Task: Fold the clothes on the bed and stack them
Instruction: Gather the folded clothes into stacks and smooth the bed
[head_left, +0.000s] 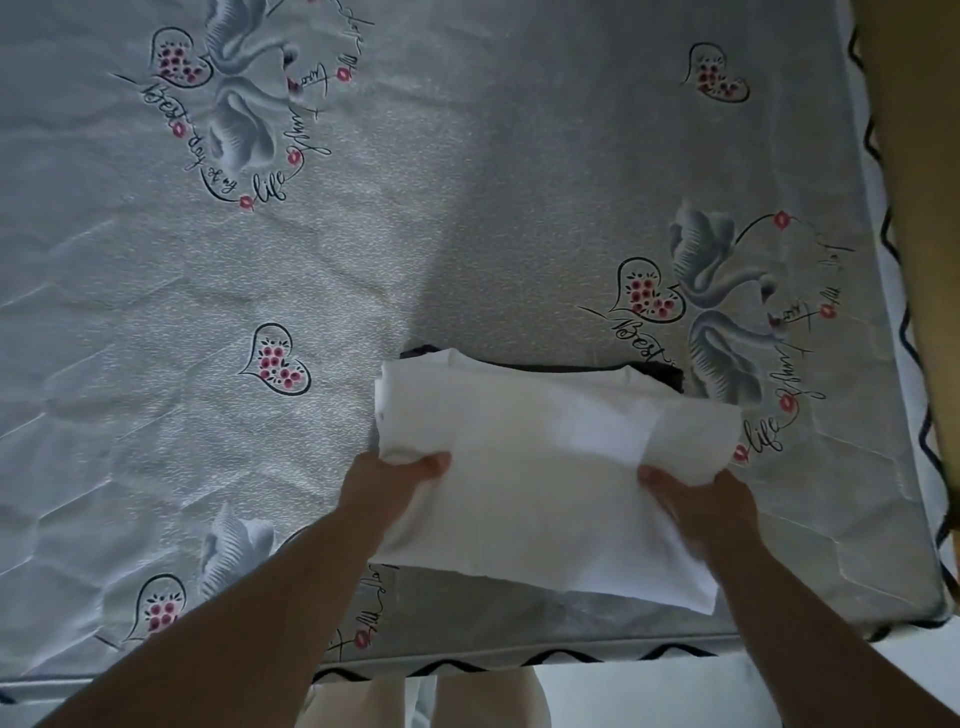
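A folded white garment (540, 467) is held just above the near right part of the bed (467, 234). My left hand (395, 478) grips its left edge, thumb on top. My right hand (701, 504) grips its right edge, thumb on top as well. Under the white garment's far edge a dark folded garment (660, 371) shows as a thin strip lying on the bed; most of it is hidden.
The bed has a grey cover printed with swans and hearts. Its near edge (519, 660) with a black zigzag trim runs close to my legs. A yellow-brown wall or board (914, 208) borders the bed's right side.
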